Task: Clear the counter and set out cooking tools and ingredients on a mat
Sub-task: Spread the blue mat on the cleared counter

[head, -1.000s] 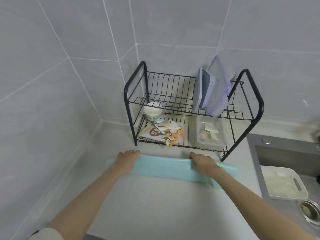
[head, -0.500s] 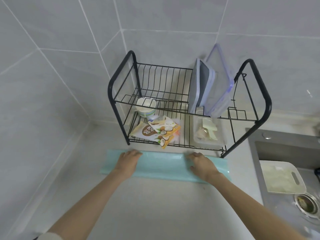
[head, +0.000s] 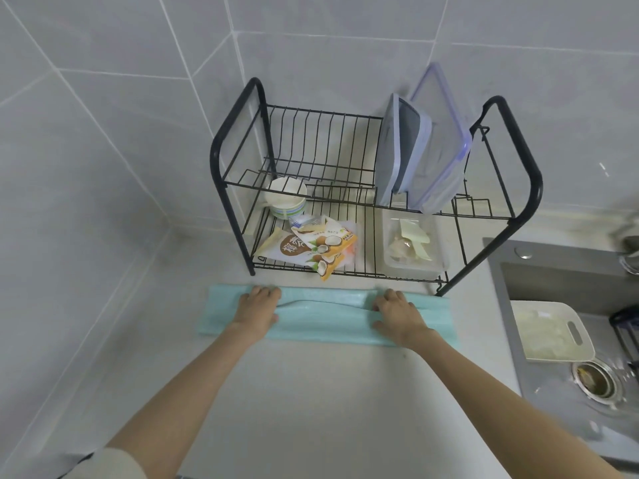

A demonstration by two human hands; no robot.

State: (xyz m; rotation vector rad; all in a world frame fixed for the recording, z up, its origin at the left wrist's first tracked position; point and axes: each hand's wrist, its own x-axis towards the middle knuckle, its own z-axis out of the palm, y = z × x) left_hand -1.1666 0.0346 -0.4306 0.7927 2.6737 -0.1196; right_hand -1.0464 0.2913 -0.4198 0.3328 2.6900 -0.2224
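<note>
- Pale grey tiled walls (head: 103, 133) fill the upper half and left side of the frame, meeting in a corner left of centre.
- A light grey counter (head: 311, 409) spreads across the lower middle.
- A steel sink (head: 553, 271) is sunk into the counter at the right edge.
- A black two-tier wire dish rack (head: 532, 188) stands on the counter at centre, against the back wall.
- A pale turquoise mat (head: 321, 323), folded into a long strip, lies on the counter just in front of the rack; its top layer bulges up between the hands.
- Two lidded plastic containers (head: 404, 150) stand on edge at the right of the rack's upper tier.
- A white cutting board (head: 546, 333) with a handle slot lies in the sink.
- A clear tub (head: 415, 247) sits on the lower tier, right side.
- The left hand (head: 257, 307) lies palm down on the mat's left part, fingers stretched forward, gripping nothing.
- The right hand (head: 397, 316) lies the same way on the mat's right part.
- Coconut snack packets (head: 304, 248) lie on the lower tier, left side.
- A small white bowl (head: 287, 198) sits behind the packets.
- A metal drain strainer (head: 596, 380) sits in the sink, below the board in the frame.
</note>
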